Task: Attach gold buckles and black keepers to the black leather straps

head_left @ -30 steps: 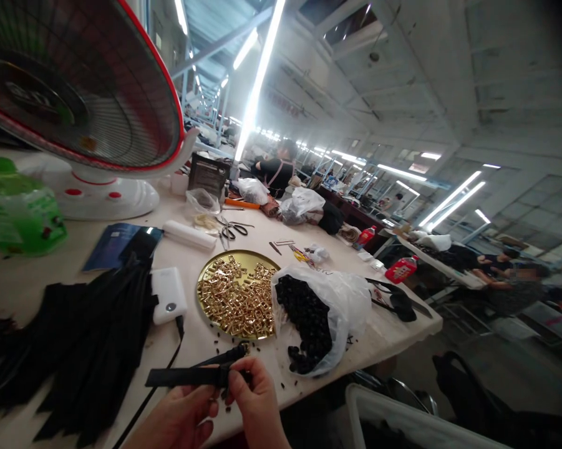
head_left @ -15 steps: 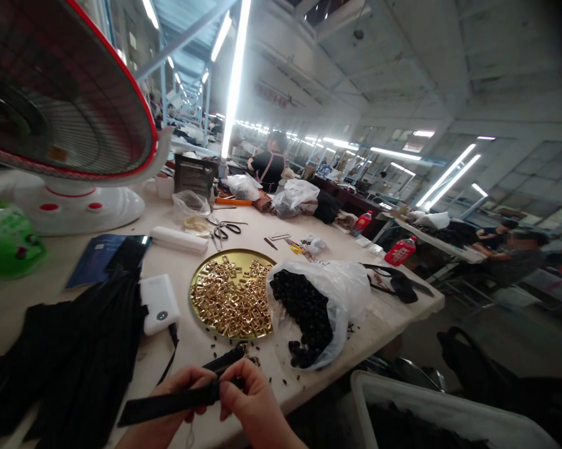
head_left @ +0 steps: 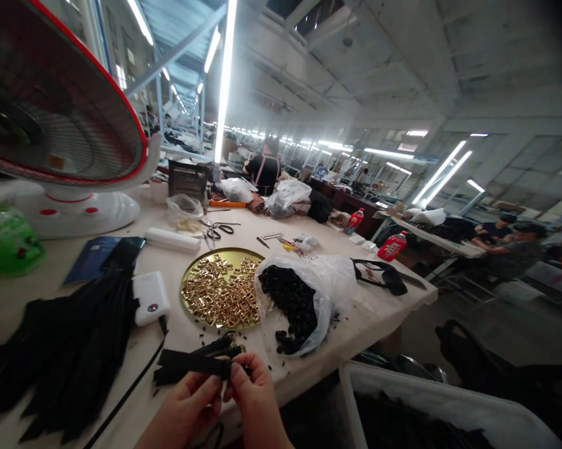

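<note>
A flat black strap (head_left: 189,363) is held in front of me by both hands. My left hand (head_left: 189,402) is closed, its thumb and fingers pinching the strap from below. My right hand (head_left: 253,383) is closed on the strap's right end, where a small black loop (head_left: 226,368) seems to sit around it. Just beyond my fingers, more black straps with gold buckles (head_left: 234,349) lie on the table. Past them stands a round gold tray (head_left: 186,300) of gold buckles (head_left: 222,293). Beside it, an open clear plastic bag (head_left: 334,280) spills small black loops (head_left: 292,305).
Black straps (head_left: 75,349) are heaped at left, near a white corded device (head_left: 150,298) and a fan (head_left: 93,215). Scissors (head_left: 222,229), pliers (head_left: 289,246) and a red bottle (head_left: 393,246) stand farther back. A white bin (head_left: 430,390) sits below the table's right edge.
The strap has swung from slanting down at the left to nearly level, its free end now above my left hand. Both hands stay closed on it. The whole view has shifted slightly.
</note>
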`<state>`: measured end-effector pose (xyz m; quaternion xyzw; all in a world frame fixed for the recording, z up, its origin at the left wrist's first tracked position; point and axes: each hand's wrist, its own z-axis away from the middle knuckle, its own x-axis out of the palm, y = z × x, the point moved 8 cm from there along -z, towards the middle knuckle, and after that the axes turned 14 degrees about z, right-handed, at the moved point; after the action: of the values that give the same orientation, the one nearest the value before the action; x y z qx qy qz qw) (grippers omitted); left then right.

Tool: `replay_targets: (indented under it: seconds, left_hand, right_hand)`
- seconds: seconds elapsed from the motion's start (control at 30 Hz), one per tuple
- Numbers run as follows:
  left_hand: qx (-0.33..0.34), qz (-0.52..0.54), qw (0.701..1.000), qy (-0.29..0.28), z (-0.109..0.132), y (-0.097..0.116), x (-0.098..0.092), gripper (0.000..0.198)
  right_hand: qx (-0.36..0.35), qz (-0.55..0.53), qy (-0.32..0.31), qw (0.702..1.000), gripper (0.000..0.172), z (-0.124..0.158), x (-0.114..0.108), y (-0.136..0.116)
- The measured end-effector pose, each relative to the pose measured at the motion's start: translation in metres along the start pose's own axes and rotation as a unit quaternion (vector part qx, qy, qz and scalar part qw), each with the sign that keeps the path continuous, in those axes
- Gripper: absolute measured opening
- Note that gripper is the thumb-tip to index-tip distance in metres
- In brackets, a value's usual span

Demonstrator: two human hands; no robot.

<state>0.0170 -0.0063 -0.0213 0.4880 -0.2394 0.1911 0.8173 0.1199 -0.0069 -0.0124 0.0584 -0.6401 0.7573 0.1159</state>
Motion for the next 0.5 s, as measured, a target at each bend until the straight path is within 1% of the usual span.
replay_targets:
  seconds: [0.1,0.23,0.33,0.4,0.47,0.5]
  left_hand:
    - [0.037,-0.07,0.997,-0.014,0.009,0.006,0.008,0.05]
    - [0.045,-0.142,0.988,-0.042,0.027,0.012,0.019,0.046]
    - [0.09,-0.165,0.981,-0.053,0.044,0.023,0.026,0.034]
    - [0.116,-0.18,0.975,-0.063,0.052,0.027,0.031,0.023]
    - [0.116,-0.168,0.977,-0.052,0.051,0.026,0.028,0.018]
    - [0.105,-0.153,0.982,-0.035,0.047,0.024,0.022,0.018]
  right_hand:
    - [0.009,-0.016,-0.019,1.0,0.032,0.009,-0.003,0.001]
    - [-0.008,0.007,-0.045,0.999,0.032,0.021,-0.008,-0.001]
    - [-0.035,0.069,-0.044,0.996,0.034,0.03,-0.012,-0.005]
    - [-0.073,0.135,-0.026,0.988,0.034,0.033,-0.015,-0.009]
    - [-0.091,0.164,-0.012,0.982,0.036,0.031,-0.015,-0.009]
    - [-0.087,0.163,-0.012,0.983,0.038,0.027,-0.014,-0.006]
